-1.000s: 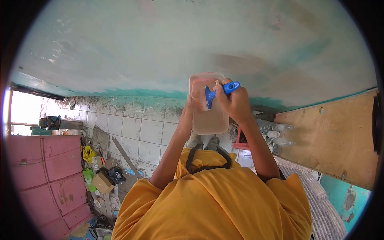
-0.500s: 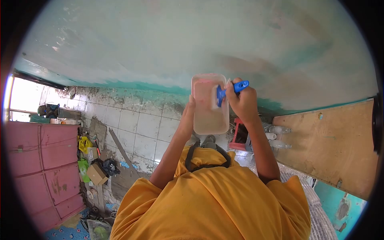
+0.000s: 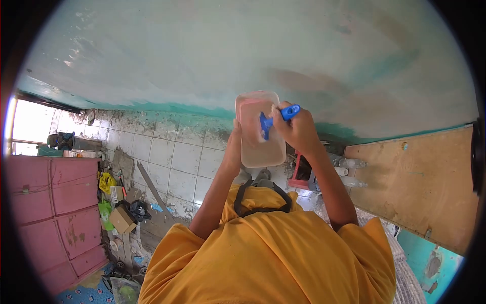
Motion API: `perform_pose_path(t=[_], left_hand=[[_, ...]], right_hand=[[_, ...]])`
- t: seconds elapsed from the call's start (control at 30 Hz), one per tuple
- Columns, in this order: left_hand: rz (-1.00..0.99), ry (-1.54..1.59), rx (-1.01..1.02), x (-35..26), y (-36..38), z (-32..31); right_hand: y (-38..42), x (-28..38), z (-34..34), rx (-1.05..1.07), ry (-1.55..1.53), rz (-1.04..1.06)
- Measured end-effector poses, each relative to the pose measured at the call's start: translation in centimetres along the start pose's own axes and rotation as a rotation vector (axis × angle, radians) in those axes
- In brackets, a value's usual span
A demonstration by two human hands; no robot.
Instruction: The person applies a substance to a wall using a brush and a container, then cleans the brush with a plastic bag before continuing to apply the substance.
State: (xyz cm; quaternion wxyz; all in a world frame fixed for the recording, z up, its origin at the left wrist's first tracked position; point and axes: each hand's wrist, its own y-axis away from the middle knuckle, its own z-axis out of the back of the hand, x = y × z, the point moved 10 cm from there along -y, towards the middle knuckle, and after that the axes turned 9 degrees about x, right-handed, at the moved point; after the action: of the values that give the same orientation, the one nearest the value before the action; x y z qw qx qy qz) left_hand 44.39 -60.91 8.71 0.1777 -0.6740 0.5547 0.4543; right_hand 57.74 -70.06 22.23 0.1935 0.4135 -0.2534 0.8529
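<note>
A translucent plastic container point(image 3: 263, 160), pinkish inside near its far end, is held up in front of my body. My left hand point(image 3: 232, 149) grips its left side, with the thumb along the rim and the other fingers hidden beneath. A blue-handled brush point(image 3: 290, 112) is in my right hand point(image 3: 296, 128), whose fingers are closed round the handle. The brush head is inside the container, near its middle. Beyond both hands rises a wall point(image 3: 202, 61) with pale, patchy paint over green.
Worn white floor tiles point(image 3: 163, 154) lie at the left, with a cardboard box point(image 3: 122, 220) and bags. Pink panels point(image 3: 61, 202) stand far left. A red stool point(image 3: 299, 175), plastic bottles point(image 3: 354, 163) and a wooden board point(image 3: 415, 177) are at the right.
The container has shifted slightly left with my left hand. My right hand and the brush have also moved left, taking the brush head from the container's right side towards its middle.
</note>
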Motion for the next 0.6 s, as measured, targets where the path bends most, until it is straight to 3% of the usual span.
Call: perform_pose_path(t=[0.07, 0.17, 0.37, 0.6], left_hand=[[-0.016, -0.013, -0.024, 0.6, -0.3, 1.1], [-0.021, -0.044, -0.033, 0.6, -0.2, 0.7], [-0.002, -0.017, -0.03, 0.9, -0.5, 0.9], [-0.026, -0.061, -0.061, 0.7, -0.8, 0.9]], right_hand=[[0.1, -0.2, -0.1, 0.04, 0.006, 0.038], [-0.3, -1.2, 0.9, 0.004, 0.089, -0.115], [-0.9, 1.0, -1.0, 0.046, -0.055, 0.117], [-2.0, 0.5, 0.7, 0.047, 0.236, 0.073]])
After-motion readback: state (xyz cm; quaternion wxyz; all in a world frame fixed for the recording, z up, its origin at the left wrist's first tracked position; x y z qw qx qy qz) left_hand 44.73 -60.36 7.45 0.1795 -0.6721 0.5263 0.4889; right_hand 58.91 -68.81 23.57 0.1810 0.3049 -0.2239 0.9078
